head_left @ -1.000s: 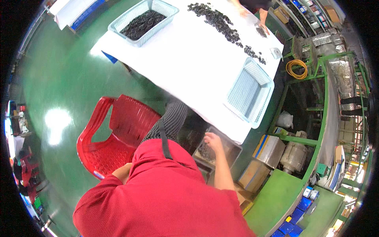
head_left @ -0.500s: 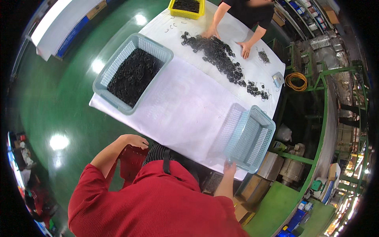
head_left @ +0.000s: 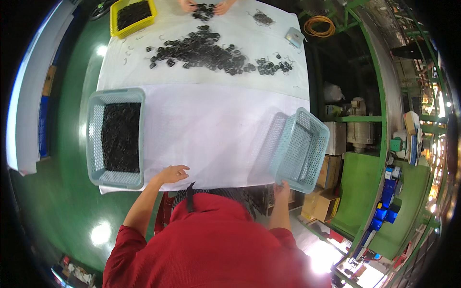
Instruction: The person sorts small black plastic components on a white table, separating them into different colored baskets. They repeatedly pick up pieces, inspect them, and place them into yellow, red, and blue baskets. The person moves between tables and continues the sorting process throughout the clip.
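My right hand (head_left: 282, 188) grips the near end of a light blue plastic basket (head_left: 307, 151), which is tilted at the right edge of the table. Nothing shows inside that basket. Over the table's near edge, my left hand (head_left: 174, 174) is open and holds nothing, its fingers stretched toward the right. To its left stands another light blue basket (head_left: 95, 144), with a heap of small black pieces (head_left: 122, 139) in it. White sheeting covers the table (head_left: 206, 129) between the two baskets.
Across the table lies a spread of black clip-like pieces (head_left: 206, 53). A co-worker's hands (head_left: 223, 6) gather a few at the far edge. Beyond are a yellow basket (head_left: 144, 28), thin wire pieces (head_left: 263, 18) and a small pale device (head_left: 294, 37). Cardboard boxes (head_left: 319, 204) stand low at right.
My view has turned, squaring up to the table. My left hand has come from beside my body to over the table edge. The co-worker's hands have drawn together around a small cluster.
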A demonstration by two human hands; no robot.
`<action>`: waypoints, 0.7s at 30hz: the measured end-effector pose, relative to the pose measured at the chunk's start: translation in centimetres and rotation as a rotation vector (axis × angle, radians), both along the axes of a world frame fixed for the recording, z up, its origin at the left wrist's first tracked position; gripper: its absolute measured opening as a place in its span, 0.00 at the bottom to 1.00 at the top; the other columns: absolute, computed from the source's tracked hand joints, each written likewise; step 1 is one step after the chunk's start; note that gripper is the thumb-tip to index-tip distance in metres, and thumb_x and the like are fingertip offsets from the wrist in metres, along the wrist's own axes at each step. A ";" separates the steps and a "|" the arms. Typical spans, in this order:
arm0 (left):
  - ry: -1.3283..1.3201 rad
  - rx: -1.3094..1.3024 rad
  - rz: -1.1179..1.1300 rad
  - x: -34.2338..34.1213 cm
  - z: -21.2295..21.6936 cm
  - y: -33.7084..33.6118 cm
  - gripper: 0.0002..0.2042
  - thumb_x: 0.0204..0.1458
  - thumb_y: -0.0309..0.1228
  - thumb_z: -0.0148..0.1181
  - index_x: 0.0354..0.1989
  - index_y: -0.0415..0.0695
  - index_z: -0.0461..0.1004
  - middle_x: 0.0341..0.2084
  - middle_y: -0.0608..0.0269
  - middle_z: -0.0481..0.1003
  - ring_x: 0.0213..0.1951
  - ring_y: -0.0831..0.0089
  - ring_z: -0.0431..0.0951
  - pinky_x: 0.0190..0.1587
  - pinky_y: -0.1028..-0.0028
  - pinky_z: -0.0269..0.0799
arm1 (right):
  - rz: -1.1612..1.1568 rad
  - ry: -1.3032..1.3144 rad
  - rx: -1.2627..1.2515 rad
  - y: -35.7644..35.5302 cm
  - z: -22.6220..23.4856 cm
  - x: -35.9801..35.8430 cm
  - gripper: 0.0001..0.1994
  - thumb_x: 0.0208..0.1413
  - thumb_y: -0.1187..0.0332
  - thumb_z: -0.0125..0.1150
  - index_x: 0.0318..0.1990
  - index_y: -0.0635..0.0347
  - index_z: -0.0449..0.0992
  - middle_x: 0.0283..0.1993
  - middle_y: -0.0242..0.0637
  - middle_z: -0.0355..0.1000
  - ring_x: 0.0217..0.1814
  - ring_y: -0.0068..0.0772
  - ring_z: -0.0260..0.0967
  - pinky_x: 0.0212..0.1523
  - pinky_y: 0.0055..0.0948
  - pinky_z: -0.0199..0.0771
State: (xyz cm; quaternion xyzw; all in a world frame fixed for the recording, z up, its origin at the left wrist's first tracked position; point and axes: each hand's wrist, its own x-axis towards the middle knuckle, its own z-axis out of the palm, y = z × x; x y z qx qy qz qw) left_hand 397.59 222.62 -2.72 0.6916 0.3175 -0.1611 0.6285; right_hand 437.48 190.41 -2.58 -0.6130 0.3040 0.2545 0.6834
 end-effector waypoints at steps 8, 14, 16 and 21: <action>-0.165 0.587 0.597 8.9 -1.4 9.9 0.13 0.51 0.26 0.53 0.45 0.39 0.71 0.43 0.51 0.74 0.45 0.57 0.74 0.49 0.65 0.68 | 0.146 0.142 0.056 -0.1 -2.0 3.2 0.11 0.54 0.68 0.52 0.45 0.58 0.68 0.44 0.34 0.71 0.41 0.34 0.69 0.37 0.32 0.71; -0.106 1.033 1.068 12.9 -6.7 25.7 0.20 0.55 0.32 0.50 0.56 0.40 0.61 0.54 0.47 0.63 0.59 0.49 0.58 0.59 0.60 0.56 | 1.168 0.791 -0.111 4.9 2.4 -0.4 0.25 0.59 0.55 0.50 0.59 0.60 0.61 0.52 0.44 0.70 0.48 0.44 0.72 0.44 0.36 0.74; 0.018 1.165 1.273 12.6 -10.0 31.0 0.21 0.57 0.34 0.47 0.57 0.40 0.59 0.58 0.48 0.59 0.63 0.49 0.50 0.62 0.56 0.48 | 1.304 0.750 -0.046 10.8 2.1 -1.2 0.23 0.58 0.62 0.54 0.59 0.60 0.61 0.50 0.42 0.70 0.46 0.37 0.73 0.42 0.30 0.75; 0.433 1.290 1.632 9.5 -13.7 42.5 0.23 0.57 0.39 0.43 0.60 0.43 0.57 0.62 0.53 0.54 0.67 0.54 0.40 0.64 0.48 0.35 | 1.480 -0.740 -0.330 25.9 -3.2 0.3 0.14 0.58 0.71 0.51 0.51 0.64 0.69 0.42 0.40 0.71 0.37 0.30 0.72 0.34 0.22 0.71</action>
